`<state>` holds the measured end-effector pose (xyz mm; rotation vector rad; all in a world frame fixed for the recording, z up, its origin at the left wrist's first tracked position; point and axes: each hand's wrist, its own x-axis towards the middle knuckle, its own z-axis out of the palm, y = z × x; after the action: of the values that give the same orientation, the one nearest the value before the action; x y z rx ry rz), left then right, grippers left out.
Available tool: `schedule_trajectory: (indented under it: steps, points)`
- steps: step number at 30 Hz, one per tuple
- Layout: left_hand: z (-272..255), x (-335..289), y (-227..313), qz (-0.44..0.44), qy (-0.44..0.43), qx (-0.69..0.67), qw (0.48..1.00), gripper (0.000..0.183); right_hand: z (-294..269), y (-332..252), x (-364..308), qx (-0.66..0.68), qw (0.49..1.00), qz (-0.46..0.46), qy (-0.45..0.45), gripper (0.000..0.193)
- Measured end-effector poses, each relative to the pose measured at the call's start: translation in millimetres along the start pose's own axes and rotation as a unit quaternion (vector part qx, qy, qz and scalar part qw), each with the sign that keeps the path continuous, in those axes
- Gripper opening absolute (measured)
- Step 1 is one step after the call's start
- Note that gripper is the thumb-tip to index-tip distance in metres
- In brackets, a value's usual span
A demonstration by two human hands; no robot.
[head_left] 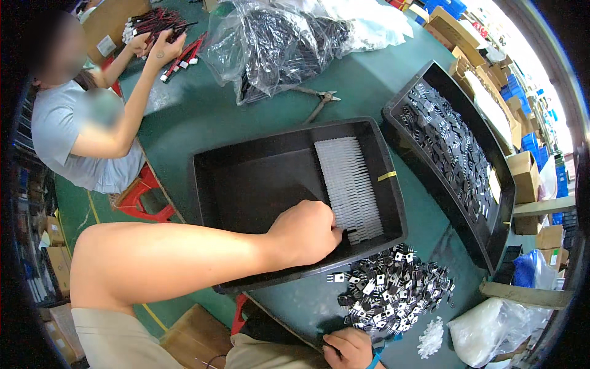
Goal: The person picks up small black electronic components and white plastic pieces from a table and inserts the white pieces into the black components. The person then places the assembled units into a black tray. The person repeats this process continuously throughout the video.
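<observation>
My left hand point(305, 232) reaches into a black plastic tray point(258, 147), its fingers closed in a pinch. A small dark component point(351, 233) shows at the fingertips, beside tight rows of whitish narrow pieces point(347, 178) along the tray's right side. My right hand point(349, 348) is low at the table edge, a blue band at its wrist. Its fingers are curled together, and what they hold, if anything, cannot be made out. Just beyond it lies a loose heap of black three-legged transistors point(387, 289) with metal tabs. A little pile of small white plastic pieces point(431, 338) lies to the right.
A second black tray point(402, 117), full of dark components, stands at the right. Pliers point(319, 103) and a clear bag of black parts point(289, 55) lie beyond my tray. At the far left a co-worker point(92, 135) handles red-and-black wires. A white plastic bag point(491, 326) sits lower right.
</observation>
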<state>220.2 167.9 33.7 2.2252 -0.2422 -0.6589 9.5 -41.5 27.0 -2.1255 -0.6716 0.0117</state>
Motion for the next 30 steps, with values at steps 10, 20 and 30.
schedule_trajectory:
  steps: [10,20,30]
  points:
    - [-9.7,-0.1,-11.7,0.028,-0.041,-0.046,0.998,0.021,0.4,1.6,3.8,-0.012,1.0,-0.005,0.002,0.028]
    - [-68.7,-54.0,38.0,0.097,0.081,-0.281,0.951,0.014,1.5,1.1,6.4,-0.023,1.0,0.0,0.004,0.026]
    - [34.0,-132.1,-1.9,0.219,-0.103,-0.351,0.905,0.016,-11.3,-12.2,1.8,-0.012,0.997,0.002,0.083,0.01]
